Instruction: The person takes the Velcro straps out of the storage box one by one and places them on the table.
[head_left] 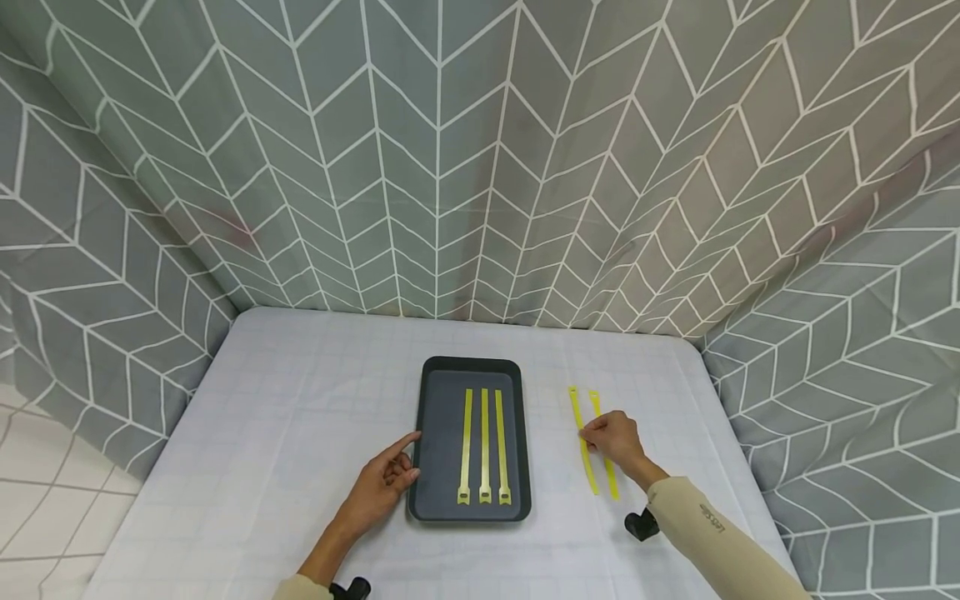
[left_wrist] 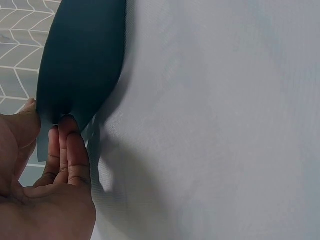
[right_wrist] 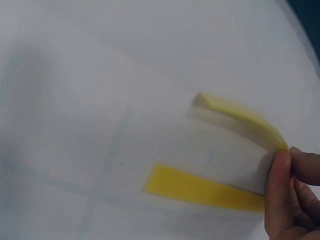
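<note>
A dark grey tray (head_left: 433, 500) holds three yellow cable straps (head_left: 484, 442) lying side by side, lengthwise. My left hand (head_left: 378, 487) is at the tray's left side, with index fingertip and thumb at the rim. In the left wrist view, fairly straight fingers (left_wrist: 76, 150) touch the tray wall (left_wrist: 85, 55). To the right of the tray, my right hand (head_left: 615, 437) pinches another yellow cable strap (head_left: 588, 467) between thumb and fingers around its middle. A portion of that strap (right_wrist: 245, 120) bends up off the cloth. Beside it lies one more strap (head_left: 611, 482), partly hidden by the hand.
A white cloth (head_left: 300, 375) covers the table. Grey curtains (head_left: 465, 167) with white chevron lines hang behind it and along both sides. White floor tiles (head_left: 52, 492) show at the lower left.
</note>
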